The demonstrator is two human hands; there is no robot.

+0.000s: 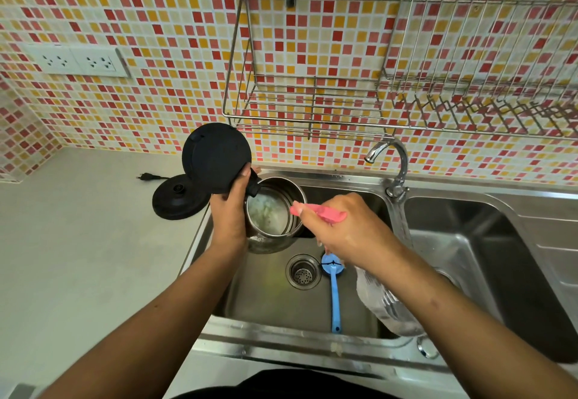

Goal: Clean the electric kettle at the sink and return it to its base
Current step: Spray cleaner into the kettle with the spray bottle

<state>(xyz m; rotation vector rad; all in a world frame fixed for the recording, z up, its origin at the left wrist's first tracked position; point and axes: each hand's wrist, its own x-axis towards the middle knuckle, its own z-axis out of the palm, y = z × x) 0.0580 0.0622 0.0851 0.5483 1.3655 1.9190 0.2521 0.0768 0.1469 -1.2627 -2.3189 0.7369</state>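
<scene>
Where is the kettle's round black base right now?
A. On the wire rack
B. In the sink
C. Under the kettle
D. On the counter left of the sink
D: the black base sits on the counter, while the left hand holds the kettle over the sink.

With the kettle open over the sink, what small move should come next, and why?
Probably dip the pink tool in the right hand down into the kettle and scrub its bottom. The left hand holds the kettle over the sink with the lid swung open, whitish residue shows inside, and the tool's tip sits at the rim.
</scene>
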